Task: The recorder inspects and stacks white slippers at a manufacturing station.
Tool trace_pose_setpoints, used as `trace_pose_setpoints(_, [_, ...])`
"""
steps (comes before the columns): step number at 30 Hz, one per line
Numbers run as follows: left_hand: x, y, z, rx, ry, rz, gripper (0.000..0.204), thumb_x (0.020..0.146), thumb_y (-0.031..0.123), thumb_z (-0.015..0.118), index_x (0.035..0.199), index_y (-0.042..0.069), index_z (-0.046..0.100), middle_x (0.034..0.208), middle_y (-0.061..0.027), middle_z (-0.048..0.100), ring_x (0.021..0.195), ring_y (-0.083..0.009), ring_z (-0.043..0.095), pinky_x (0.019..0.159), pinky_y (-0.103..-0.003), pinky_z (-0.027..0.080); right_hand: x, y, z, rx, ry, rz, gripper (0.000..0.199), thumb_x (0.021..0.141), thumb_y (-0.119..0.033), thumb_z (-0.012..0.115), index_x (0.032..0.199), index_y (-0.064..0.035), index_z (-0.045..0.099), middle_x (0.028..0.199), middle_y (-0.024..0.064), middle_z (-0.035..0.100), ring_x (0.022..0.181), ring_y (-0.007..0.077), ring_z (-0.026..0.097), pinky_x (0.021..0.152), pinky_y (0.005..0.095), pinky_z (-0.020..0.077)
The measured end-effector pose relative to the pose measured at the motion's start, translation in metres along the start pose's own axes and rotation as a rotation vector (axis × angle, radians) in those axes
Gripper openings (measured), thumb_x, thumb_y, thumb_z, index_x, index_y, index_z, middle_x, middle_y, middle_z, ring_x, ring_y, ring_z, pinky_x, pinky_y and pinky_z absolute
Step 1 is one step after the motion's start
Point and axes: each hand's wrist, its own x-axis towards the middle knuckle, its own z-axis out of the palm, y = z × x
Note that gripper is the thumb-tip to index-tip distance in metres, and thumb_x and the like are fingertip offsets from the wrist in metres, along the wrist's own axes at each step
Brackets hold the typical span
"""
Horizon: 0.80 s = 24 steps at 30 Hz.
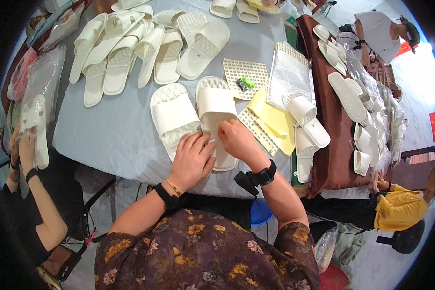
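Two cream-white slippers lie side by side in front of me, toes pointing away: the left slipper (176, 108) and the right slipper (217, 99), both with quilted insoles and wide straps. My left hand (193, 157) rests across their heel parts, fingers stretched and a little apart. Against the insole of the right slipper, just below its strap, my right hand (237, 137) is closed with curled fingertips. Whatever it pinches there, if anything, is hidden. Beyond that slipper lies a patterned sticker sheet (244, 70) with small green and black pieces (245, 83) on it.
A heap of slippers (125, 48) covers the back left of the grey-covered table (111, 130). Yellow backing paper (275, 116), a silvery packet (290, 77) and another pair (307, 125) lie right. A co-worker's hands (26, 145) hold a bagged slipper at left; other people are at right.
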Motion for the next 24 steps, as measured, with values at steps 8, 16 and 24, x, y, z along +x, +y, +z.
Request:
trace_pose_setpoints(8, [0.008,-0.002,-0.001,-0.02,0.026,0.013,0.037,0.085,0.023,0.065,0.118,0.007,0.061,0.128,-0.0131,0.056,0.127,-0.0323,0.047,0.11,-0.049,0.031,0.005,0.006,-0.002,0.161,0.117,0.076,0.014,0.084,-0.007,0.062,0.096,-0.0037,0.057,0.092,0.0179,0.064,0.086,0.0377,0.063,0.072,0.0458,0.0505])
trace_pose_setpoints(16, [0.012,-0.002,-0.003,0.002,0.039,0.022,0.037,0.084,0.024,0.066,0.117,0.006,0.062,0.128,-0.0132,0.056,0.126,-0.0325,0.047,0.11,-0.049,0.032,0.008,0.006,0.006,0.133,0.243,0.09,0.013,0.087,-0.012,0.062,0.095,-0.0036,0.057,0.087,0.0176,0.063,0.083,0.038,0.063,0.072,0.0449,0.0501])
trace_pose_setpoints(24, [0.006,-0.016,-0.01,-0.276,0.134,-0.103,0.03,0.085,0.022,0.068,0.11,0.006,0.066,0.124,-0.0143,0.058,0.116,-0.0355,0.051,0.103,-0.046,0.038,-0.03,0.022,0.007,0.414,0.309,0.243,0.014,0.088,-0.013,0.059,0.094,-0.0014,0.062,0.083,0.0194,0.065,0.078,0.0368,0.064,0.068,0.043,0.0496])
